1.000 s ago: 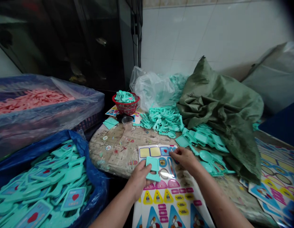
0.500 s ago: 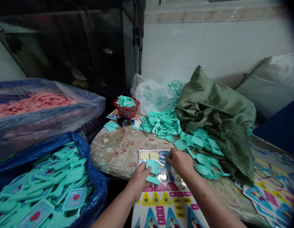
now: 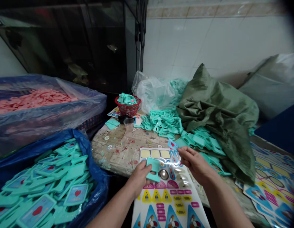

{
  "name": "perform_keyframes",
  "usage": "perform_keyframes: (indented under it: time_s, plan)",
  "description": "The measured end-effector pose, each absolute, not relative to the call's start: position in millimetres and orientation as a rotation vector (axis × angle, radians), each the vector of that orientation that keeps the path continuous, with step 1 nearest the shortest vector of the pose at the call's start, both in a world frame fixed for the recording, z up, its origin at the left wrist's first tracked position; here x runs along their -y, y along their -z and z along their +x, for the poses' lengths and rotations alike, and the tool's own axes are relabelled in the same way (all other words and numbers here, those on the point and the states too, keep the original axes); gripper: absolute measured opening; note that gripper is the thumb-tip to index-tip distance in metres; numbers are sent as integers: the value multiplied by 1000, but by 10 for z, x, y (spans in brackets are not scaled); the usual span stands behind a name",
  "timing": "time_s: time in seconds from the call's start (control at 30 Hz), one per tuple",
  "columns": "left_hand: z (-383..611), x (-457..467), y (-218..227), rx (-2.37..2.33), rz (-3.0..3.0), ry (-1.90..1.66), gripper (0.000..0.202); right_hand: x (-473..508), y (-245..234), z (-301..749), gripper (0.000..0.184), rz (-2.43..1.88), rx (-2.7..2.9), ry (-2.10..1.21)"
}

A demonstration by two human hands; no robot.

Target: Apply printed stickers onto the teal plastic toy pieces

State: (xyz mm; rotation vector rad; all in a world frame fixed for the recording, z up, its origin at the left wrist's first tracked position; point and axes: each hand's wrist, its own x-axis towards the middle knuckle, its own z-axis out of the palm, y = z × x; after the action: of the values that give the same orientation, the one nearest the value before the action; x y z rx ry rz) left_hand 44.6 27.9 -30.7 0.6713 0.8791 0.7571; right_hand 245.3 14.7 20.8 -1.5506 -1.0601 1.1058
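Item: heart sticker (image 3: 172,144), small, blue with a red heart; pinched at its near edge between thumb and forefinger of the right hand (image 3: 195,163), the other fingers loosely curled; it stands clear of the sheet, at the far tip of the fingers. Counterpart: teal plastic piece (image 3: 153,168), flat, its face turned up, long axis running roughly away from the person; it lies to the left of and nearer than the sticker, the two apart with a short gap between them. The piece is gripped by the left hand (image 3: 139,177), thumb on top and fingers closed beneath, wrist low at the table edge; the right forearm angles in from the right. Beneath both: sticker sheet (image 3: 170,196), glossy, lying on the table (image 3: 118,152). Surroundings: blue-lined bin (image 3: 94,177) of stickered teal pieces at left; loose teal parts (image 3: 161,122) and green sack (image 3: 220,110) beyond.
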Motion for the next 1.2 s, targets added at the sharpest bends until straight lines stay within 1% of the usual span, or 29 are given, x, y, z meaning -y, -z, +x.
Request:
perform_keyframes:
  time_s: [0.07,0.17,0.33,0.57,0.8,1.2]
  plan:
    - [438,-276,301,-862,653,-757,26,-29,-228,2407,34,-1543,1024,-1125]
    - [419,-237,239,-826,623,-770,31,146,-224,2271,34,-1568,1021,-1130]
    - [361,-79,40,-679,531,-830,35,376,-236,2035,35,-1581,1126,-1121]
    - [273,178,-116,-516,487,-776,46,545,-299,1917,36,-1665,1264,-1084]
    - [228,353,-220,-459,461,-817,45,636,-285,1877,32,-1656,1287,-1061]
    - [169,441,-323,-609,500,-828,42,695,-356,1790,30,-1695,1330,-1012]
